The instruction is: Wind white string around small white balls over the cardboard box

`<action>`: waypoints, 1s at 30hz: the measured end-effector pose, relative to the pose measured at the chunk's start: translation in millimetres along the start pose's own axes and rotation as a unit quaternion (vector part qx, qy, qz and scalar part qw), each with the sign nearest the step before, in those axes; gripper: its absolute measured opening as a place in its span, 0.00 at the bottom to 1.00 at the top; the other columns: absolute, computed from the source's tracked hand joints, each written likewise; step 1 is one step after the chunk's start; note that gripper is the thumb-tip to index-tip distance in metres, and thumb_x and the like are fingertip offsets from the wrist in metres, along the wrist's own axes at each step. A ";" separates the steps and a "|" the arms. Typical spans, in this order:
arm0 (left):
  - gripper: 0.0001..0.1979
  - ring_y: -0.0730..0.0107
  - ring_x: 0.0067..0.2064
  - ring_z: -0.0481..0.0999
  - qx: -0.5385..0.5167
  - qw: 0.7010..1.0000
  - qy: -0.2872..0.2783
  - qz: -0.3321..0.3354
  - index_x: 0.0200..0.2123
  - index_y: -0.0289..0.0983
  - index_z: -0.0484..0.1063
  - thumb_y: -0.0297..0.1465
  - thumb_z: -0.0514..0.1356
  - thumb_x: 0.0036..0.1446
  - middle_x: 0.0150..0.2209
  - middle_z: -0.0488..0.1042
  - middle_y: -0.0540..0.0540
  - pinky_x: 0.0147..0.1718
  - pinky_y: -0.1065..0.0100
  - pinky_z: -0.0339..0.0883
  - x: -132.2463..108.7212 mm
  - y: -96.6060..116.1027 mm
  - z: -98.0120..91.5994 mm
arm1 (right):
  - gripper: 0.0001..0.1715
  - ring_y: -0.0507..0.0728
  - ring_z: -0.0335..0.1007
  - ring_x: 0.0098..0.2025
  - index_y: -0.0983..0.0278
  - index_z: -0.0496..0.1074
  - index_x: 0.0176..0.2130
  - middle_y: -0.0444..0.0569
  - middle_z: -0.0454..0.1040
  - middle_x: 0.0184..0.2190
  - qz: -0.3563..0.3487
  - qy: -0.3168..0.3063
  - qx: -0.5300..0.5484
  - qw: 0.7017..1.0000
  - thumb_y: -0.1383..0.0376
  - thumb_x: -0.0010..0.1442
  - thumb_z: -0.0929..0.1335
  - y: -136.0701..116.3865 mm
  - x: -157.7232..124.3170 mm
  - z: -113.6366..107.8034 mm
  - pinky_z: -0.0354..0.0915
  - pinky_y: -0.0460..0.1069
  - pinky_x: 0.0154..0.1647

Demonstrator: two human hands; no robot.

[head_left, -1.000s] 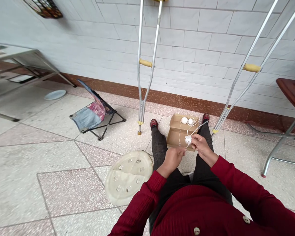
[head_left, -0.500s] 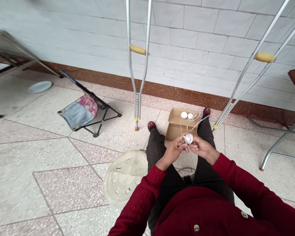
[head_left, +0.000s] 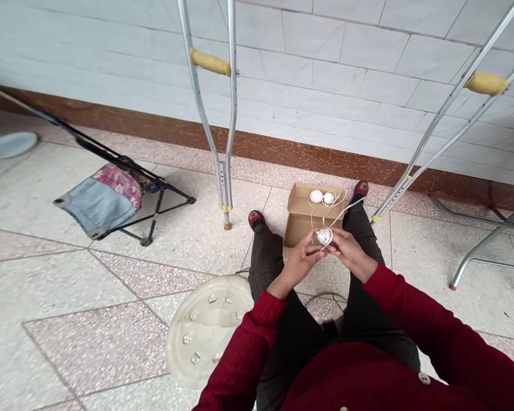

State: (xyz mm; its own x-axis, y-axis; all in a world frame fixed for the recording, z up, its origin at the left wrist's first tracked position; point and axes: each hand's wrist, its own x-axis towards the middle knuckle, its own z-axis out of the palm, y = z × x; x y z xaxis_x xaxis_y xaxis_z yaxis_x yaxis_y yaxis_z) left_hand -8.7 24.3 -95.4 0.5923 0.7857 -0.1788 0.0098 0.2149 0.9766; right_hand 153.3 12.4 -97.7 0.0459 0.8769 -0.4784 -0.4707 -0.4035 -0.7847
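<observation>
Between my two hands is a small ball of white cord (head_left: 324, 236), wound from a flat, ribbon-like strand. My left hand (head_left: 300, 264) grips its left side with the fingers curled round it. From the right, my right hand (head_left: 350, 251) closes on the ball with thumb and fingers; whether it also pinches the strand, I cannot tell. Just beyond my hands an open cardboard box (head_left: 294, 228) rests between my feet. Two more white balls (head_left: 316, 196) lie in its far part, and loose strands (head_left: 338, 212) trail from there toward my hands.
An aluminium crutch (head_left: 225, 182) leans on the tiled wall at the left, another crutch (head_left: 405, 182) at the right. A folding chair (head_left: 105, 200) stands on the left. Beside my left leg is a round plastic stool (head_left: 203, 325). Metal chair legs (head_left: 480, 245) are at the right.
My view has shifted, so the folding chair and left crutch sit farther left. The ball has turned slightly between my fingers, and a strand now crosses its lower right side.
</observation>
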 end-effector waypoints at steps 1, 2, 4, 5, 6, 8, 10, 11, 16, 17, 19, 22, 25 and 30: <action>0.38 0.63 0.41 0.77 -0.037 0.999 -0.009 -0.002 0.65 0.36 0.52 0.38 0.63 0.55 0.37 0.79 0.45 0.45 0.64 0.66 4.0 -0.3 -1.3 | 0.16 0.44 0.50 0.16 0.65 0.76 0.35 0.40 0.67 0.19 -0.026 0.013 -0.028 0.999 0.61 0.44 0.73 1.5 3.9 0.6 0.42 0.43 0.15; 0.38 0.62 0.41 0.78 -0.066 0.998 -0.014 -0.005 0.65 0.36 0.52 0.39 0.64 0.55 0.38 0.78 0.44 0.46 0.62 0.66 7.9 -0.8 -2.6 | 0.15 0.45 0.51 0.16 0.64 0.77 0.35 0.41 0.67 0.18 -0.051 0.021 -0.057 0.997 0.61 0.44 0.73 2.8 7.5 1.0 0.45 0.43 0.16; 0.35 0.63 0.37 0.78 -0.093 0.995 -0.016 -0.013 0.63 0.35 0.55 0.42 0.62 0.56 0.37 0.78 0.43 0.47 0.60 0.67 15.6 -3.0 -5.0 | 0.13 0.48 0.54 0.18 0.63 0.78 0.34 0.42 0.68 0.19 -0.098 0.026 -0.124 0.987 0.62 0.45 0.73 4.7 13.6 1.1 0.50 0.45 0.18; 0.34 0.63 0.36 0.78 -0.100 0.995 -0.010 -0.021 0.62 0.35 0.58 0.43 0.61 0.57 0.37 0.78 0.43 0.46 0.59 0.68 19.3 -4.7 -6.0 | 0.11 0.49 0.56 0.20 0.62 0.79 0.34 0.43 0.69 0.21 -0.124 0.027 -0.167 0.978 0.62 0.46 0.72 5.2 16.1 0.8 0.53 0.46 0.20; 0.32 0.63 0.37 0.78 -0.108 0.994 0.003 -0.030 0.60 0.35 0.60 0.45 0.60 0.57 0.39 0.78 0.42 0.45 0.59 0.69 22.8 -6.8 -6.6 | 0.10 0.50 0.57 0.21 0.61 0.79 0.34 0.44 0.70 0.23 -0.151 0.029 -0.217 0.964 0.63 0.47 0.72 5.6 18.2 0.3 0.55 0.46 0.22; 0.30 0.61 0.42 0.77 -0.129 0.990 0.035 -0.048 0.58 0.36 0.64 0.46 0.60 0.57 0.45 0.76 0.41 0.44 0.60 0.70 29.0 -11.8 -6.8 | 0.11 0.52 0.60 0.25 0.58 0.80 0.35 0.45 0.71 0.26 -0.204 0.036 -0.318 0.925 0.65 0.48 0.71 6.4 21.3 -0.8 0.57 0.47 0.26; 0.27 0.59 0.47 0.75 -0.150 0.986 0.050 -0.057 0.55 0.37 0.68 0.46 0.60 0.56 0.49 0.74 0.40 0.43 0.62 0.70 33.9 -17.6 -6.4 | 0.14 0.53 0.62 0.27 0.55 0.80 0.37 0.45 0.70 0.28 -0.234 0.037 -0.382 0.893 0.67 0.48 0.71 8.8 23.6 -2.5 0.59 0.47 0.28; 0.26 0.59 0.48 0.74 -0.160 0.984 0.049 -0.060 0.53 0.36 0.69 0.45 0.61 0.56 0.50 0.74 0.40 0.43 0.62 0.70 35.7 -21.1 -6.3 | 0.16 0.53 0.62 0.28 0.54 0.80 0.38 0.45 0.69 0.28 -0.236 0.036 -0.396 0.887 0.68 0.48 0.71 10.8 24.7 -3.8 0.59 0.47 0.29; 0.26 0.62 0.42 0.76 -0.202 0.974 0.059 -0.087 0.48 0.34 0.73 0.44 0.66 0.50 0.44 0.76 0.40 0.42 0.63 0.69 34.2 -45.4 -12.0 | 0.20 0.51 0.63 0.26 0.57 0.79 0.41 0.44 0.69 0.27 -0.121 -0.083 -0.331 0.932 0.68 0.45 0.73 23.9 46.0 -22.3 0.60 0.45 0.26; 0.26 0.63 0.40 0.76 -0.203 0.972 0.071 -0.097 0.47 0.33 0.73 0.43 0.67 0.49 0.42 0.77 0.41 0.42 0.63 0.69 31.2 -50.3 -14.7 | 0.21 0.51 0.64 0.26 0.59 0.79 0.42 0.44 0.70 0.27 -0.067 -0.142 -0.309 0.938 0.67 0.44 0.73 25.4 56.8 -28.6 0.61 0.45 0.25; 0.25 0.64 0.37 0.77 -0.196 0.968 0.102 -0.117 0.47 0.34 0.73 0.41 0.68 0.48 0.39 0.77 0.43 0.43 0.62 0.68 21.9 -56.6 -21.6 | 0.22 0.51 0.66 0.24 0.63 0.78 0.43 0.44 0.72 0.27 0.022 -0.208 -0.285 0.936 0.65 0.45 0.73 27.1 87.7 -42.1 0.61 0.45 0.22; 0.23 0.63 0.37 0.77 -0.193 0.964 0.124 -0.135 0.49 0.36 0.71 0.39 0.66 0.52 0.34 0.78 0.45 0.46 0.62 0.65 0.9 -53.8 -35.2 | 0.18 0.50 0.67 0.24 0.66 0.76 0.42 0.45 0.74 0.27 0.009 -0.081 -0.347 0.934 0.65 0.49 0.69 28.2 154.4 -59.6 0.63 0.45 0.23; 0.22 0.64 0.35 0.76 -0.229 0.955 0.108 -0.152 0.50 0.39 0.70 0.39 0.65 0.53 0.37 0.77 0.44 0.44 0.62 0.65 -26.2 -43.3 -46.7 | 0.20 0.53 0.71 0.31 0.66 0.74 0.45 0.49 0.76 0.34 -0.027 0.039 -0.499 0.865 0.70 0.50 0.68 31.1 230.0 -69.9 0.68 0.49 0.33; 0.23 0.60 0.30 0.76 -0.299 0.916 0.040 -0.265 0.41 0.44 0.76 0.46 0.70 0.42 0.31 0.76 0.45 0.32 0.61 0.68 -61.6 -48.2 -34.8 | 0.29 0.62 0.64 0.52 0.71 0.71 0.51 0.61 0.69 0.51 -0.037 0.069 -0.578 0.812 0.77 0.47 0.68 41.5 333.4 -78.1 0.59 0.53 0.52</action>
State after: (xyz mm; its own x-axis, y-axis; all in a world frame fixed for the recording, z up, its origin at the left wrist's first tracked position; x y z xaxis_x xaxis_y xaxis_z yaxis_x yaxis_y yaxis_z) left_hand -73.7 -14.2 -135.6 0.5704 0.5135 -0.6411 -0.1780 0.8392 0.5139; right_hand 217.9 267.5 -320.6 0.1720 0.9044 -0.3906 0.6765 -0.3966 -0.6205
